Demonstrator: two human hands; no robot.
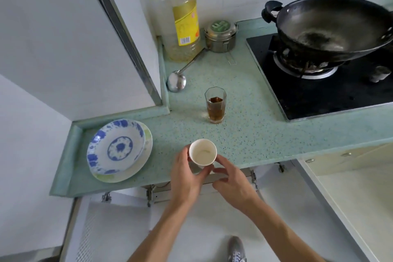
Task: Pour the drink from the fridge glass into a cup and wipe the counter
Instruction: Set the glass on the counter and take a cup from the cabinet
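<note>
left hand (187,173) is wrapped round the near side of the cup (202,152), thumb and fingers curled on its wall, so that one has the hold. right hand (230,178) sits just beside it with fingers half open and loosely spread; its fingertips look to be brushing the cup's lower edge, but whether they grip anything i cannot tell. the cup is a white paper one, mouth up, tilted a little toward the camera, looks empty, at the front edge of the counter (251,134)

now outward: the glass (215,105) stands upright straight ahead of the cup, farther back on the counter and a touch to the right, apart from it with bare counter between. dark drink fills about the lower half. its long axis is vertical, so it wants a grasp from the side

that is the relation that matters here, glass dead ahead and slightly right, which puts the freer right hand nearer to it, i'd say, while the left steadies the cup. pouring not yet begun, no cloth in view for the wipe. plates (119,151) sit to the left, clear of the line
</note>
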